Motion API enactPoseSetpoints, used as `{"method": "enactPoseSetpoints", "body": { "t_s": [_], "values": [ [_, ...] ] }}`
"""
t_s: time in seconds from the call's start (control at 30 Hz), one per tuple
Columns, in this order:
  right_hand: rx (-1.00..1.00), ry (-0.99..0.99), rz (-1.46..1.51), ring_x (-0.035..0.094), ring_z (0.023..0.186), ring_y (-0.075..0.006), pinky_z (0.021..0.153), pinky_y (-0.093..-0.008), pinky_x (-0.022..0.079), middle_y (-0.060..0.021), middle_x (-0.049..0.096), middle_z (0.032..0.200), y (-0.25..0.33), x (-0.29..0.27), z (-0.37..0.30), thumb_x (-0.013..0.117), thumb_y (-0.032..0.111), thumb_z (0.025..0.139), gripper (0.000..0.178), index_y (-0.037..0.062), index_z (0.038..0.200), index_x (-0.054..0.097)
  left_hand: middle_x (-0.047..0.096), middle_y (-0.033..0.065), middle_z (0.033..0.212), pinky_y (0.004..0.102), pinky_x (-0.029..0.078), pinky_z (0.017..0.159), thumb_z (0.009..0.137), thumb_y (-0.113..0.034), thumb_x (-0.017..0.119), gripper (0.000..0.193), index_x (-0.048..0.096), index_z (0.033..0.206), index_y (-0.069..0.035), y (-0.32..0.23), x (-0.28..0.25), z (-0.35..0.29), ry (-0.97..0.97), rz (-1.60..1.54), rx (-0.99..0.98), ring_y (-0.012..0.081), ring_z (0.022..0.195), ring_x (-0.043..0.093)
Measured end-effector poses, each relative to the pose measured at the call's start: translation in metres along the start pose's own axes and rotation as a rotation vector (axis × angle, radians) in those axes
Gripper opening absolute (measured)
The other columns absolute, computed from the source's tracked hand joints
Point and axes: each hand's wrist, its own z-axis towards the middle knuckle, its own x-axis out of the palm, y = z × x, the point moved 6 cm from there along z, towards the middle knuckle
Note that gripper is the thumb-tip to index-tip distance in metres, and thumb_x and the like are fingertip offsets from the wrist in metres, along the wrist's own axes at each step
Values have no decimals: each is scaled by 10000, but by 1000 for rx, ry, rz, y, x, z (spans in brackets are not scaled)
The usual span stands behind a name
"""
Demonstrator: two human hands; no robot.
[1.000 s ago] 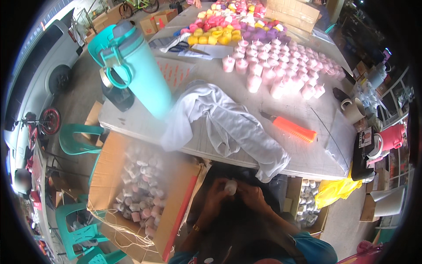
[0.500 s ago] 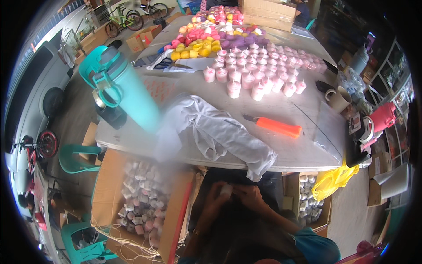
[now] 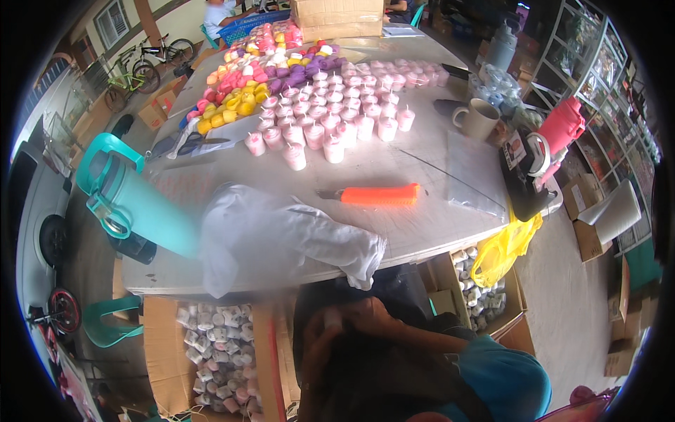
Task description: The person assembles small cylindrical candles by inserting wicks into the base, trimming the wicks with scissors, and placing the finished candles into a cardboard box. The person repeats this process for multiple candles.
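Note:
In the shade below the table's front edge, my left hand (image 3: 318, 344) is closed around a small pale cylinder (image 3: 332, 321). My right hand (image 3: 371, 315) meets it from the right, its fingers bent in at the cylinder; shadow hides the fingertips. On the table (image 3: 422, 235) above them lies a crumpled white cloth (image 3: 295, 228), hanging over the edge. Behind it rests an orange-handled cutter (image 3: 380, 195). Many small pink-and-white candles (image 3: 332, 149) with wicks stand in rows farther back.
A cardboard box (image 3: 165, 352) of small wrapped cylinders stands at the left, another box (image 3: 517, 309) at the right beside a yellow plastic bag (image 3: 510, 246). On the table are a turquoise bottle (image 3: 144, 211), scissors (image 3: 193, 143), a mug (image 3: 478, 118) and coloured pieces (image 3: 239, 105).
The whole view has swung right, so the table and boxes appear farther left. Both hands stay together at the pale cylinder below the table edge.

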Motion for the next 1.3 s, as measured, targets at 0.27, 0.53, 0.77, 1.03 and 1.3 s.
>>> {"method": "enactPoseSetpoints", "body": {
  "t_s": [0.27,0.53,0.77,1.03,1.3],
  "values": [
    [-39,-108,39,680,834,-312,734,-405,538,-149,691,895,13,-12,-5,625,239,875,255,194,1117,691,548,74,1018,297,433,815,812,-255,654,491,478,1216,-38,-15,7,-2,7,64,131,160,902,537],
    [-76,-93,130,689,811,-273,719,-365,544,-147,696,908,29,-31,-6,620,184,875,235,116,1089,688,559,99,1003,316,438,837,800,-186,686,425,514,1159,-39,-51,28,-11,-115,489,264,186,936,533],
    [143,112,468,573,711,-78,648,-275,511,-45,653,784,23,-40,-2,593,126,910,285,63,1183,644,559,130,968,376,461,820,821,-206,669,393,529,1143,-28,-52,29,-9,-230,690,282,249,903,554],
    [324,215,907,459,617,-58,541,-211,381,20,503,675,40,-53,-10,519,189,962,343,-9,1233,588,604,80,974,299,470,801,757,-141,743,489,509,1179,-62,-52,30,-19,-181,468,203,159,901,578],
    [-257,37,-312,619,620,-266,579,-366,490,-83,625,721,76,-58,-10,665,127,820,239,124,1058,687,620,129,973,386,464,876,726,-86,715,433,569,1131,-44,-92,50,-26,-257,1175,593,274,899,604]
  ]
}}
